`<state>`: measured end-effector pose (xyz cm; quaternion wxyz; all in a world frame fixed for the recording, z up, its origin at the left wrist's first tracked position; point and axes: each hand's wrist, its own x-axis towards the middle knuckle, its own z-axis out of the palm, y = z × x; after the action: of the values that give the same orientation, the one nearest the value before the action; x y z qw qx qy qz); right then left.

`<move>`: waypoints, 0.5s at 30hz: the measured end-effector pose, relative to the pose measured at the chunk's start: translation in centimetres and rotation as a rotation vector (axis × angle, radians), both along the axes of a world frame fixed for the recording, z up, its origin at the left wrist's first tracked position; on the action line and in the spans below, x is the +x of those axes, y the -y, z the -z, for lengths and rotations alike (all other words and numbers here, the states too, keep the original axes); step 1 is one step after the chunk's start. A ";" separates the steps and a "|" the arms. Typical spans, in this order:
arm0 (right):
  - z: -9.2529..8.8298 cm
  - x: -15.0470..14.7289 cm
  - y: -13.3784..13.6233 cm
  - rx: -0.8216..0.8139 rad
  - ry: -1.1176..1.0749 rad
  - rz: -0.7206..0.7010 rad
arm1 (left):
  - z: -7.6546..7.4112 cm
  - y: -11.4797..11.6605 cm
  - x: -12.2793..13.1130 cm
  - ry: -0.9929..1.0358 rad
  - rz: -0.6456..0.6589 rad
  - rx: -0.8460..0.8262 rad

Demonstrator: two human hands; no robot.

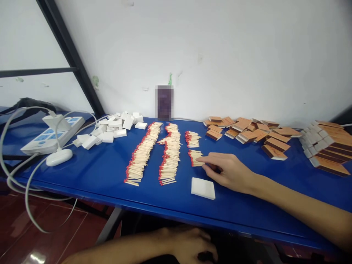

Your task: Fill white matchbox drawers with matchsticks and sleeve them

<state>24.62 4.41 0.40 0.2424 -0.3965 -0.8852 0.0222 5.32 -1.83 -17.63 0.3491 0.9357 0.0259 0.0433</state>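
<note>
My right hand (pixel 228 170) reaches in from the right, with the index finger and thumb close together at the bare ends of a small group of red-tipped matches (pixel 195 158). Its other fingers are curled under. Just below that hand lies a white inner tray of a matchbox (pixel 202 188). Another small match group (pixel 193 139) sits behind. To the left run two long rows of matches, a middle row (pixel 170 154) and an outer row (pixel 143 154). Below the table edge, my left hand (pixel 194 245) rests with curled fingers, and I see nothing in it.
White matchbox trays (pixel 110 128) are heaped at the back left. Orange-brown matchbox sleeves (pixel 247 130) lie scattered at the back right, beside a stack of matchboxes (pixel 327 145). A power strip (pixel 52 135) and white cables occupy the left. A blurred-out dark object (pixel 164 102) stands against the wall.
</note>
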 end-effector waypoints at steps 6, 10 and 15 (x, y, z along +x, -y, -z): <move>0.3 -0.1 0.4 0.053 -0.031 -0.012 | -0.3 0.2 -0.2 -0.007 -0.021 -0.013; 0.4 -0.2 0.3 0.096 -0.065 -0.031 | -0.4 0.2 -0.2 -0.005 -0.025 -0.024; 0.4 -0.3 0.2 0.106 -0.084 -0.042 | -0.3 0.2 -0.4 0.001 -0.033 -0.035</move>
<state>24.31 4.21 0.02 0.2997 -0.3632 -0.8822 -0.0030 4.94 -2.04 -17.36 0.3645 0.9290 0.0418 0.0491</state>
